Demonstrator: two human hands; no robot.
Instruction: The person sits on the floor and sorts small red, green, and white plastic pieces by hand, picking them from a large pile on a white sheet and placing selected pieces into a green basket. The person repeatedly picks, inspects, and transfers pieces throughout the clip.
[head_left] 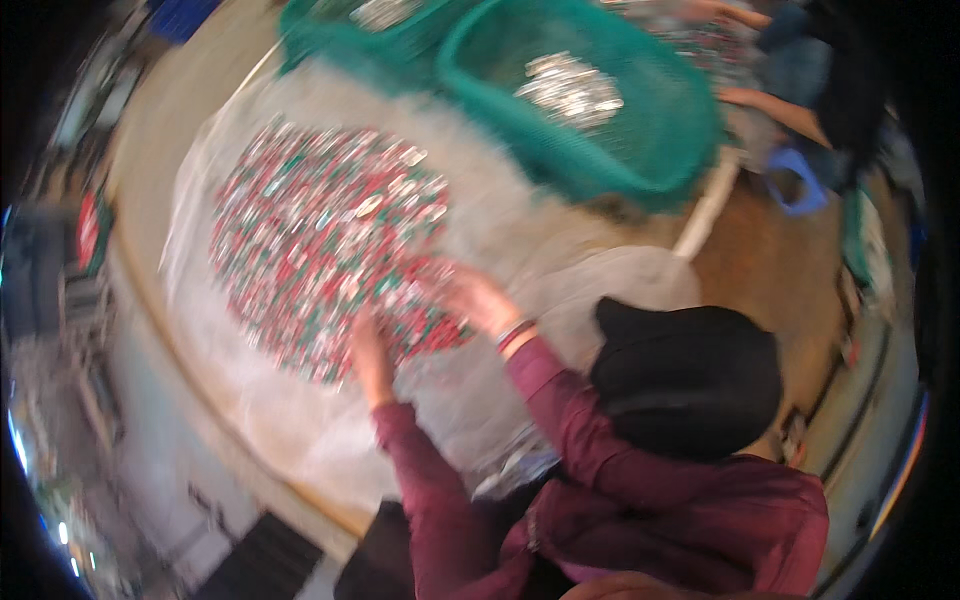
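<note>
Own hands are not seen, so their state cannot be told. The heap of foil pieces (320, 235), at ten o'clock, is touched by a co-worker's hand (478, 298); it is judged light, loose and slippery, and best scooped at its edge.

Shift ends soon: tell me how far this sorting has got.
Done: silvery pieces lie in the teal basket. In hand: a co-worker's hands work the edge of the red, green and silver pile on the clear sheet. Left: seemingly most of that pile, which is wide and unsorted.
</note>
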